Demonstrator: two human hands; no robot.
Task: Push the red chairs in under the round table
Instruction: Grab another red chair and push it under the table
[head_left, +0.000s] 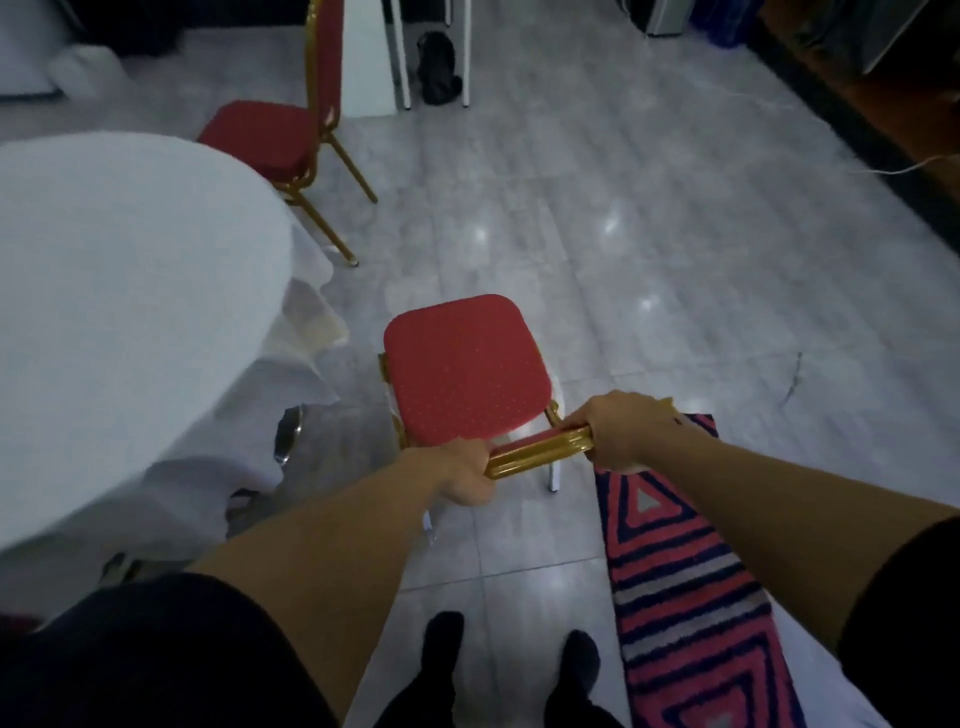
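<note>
A red chair (465, 369) with a gold frame stands in front of me, its seat pointing away and clear of the table. My left hand (465, 475) grips the left end of its gold top rail. My right hand (621, 428) grips the right end of that rail. The round table (119, 291), draped in a white cloth, fills the left side; the chair stands to its right, apart from it. A second red chair (265, 137) stands farther back, its seat turned toward the table's far edge.
A red, blue and grey patterned rug (691, 587) lies on the grey tiled floor to my right. White table legs (405, 57) and a dark bag (439, 67) sit at the back. A dark wall base runs along the far right. My feet (509, 660) show below.
</note>
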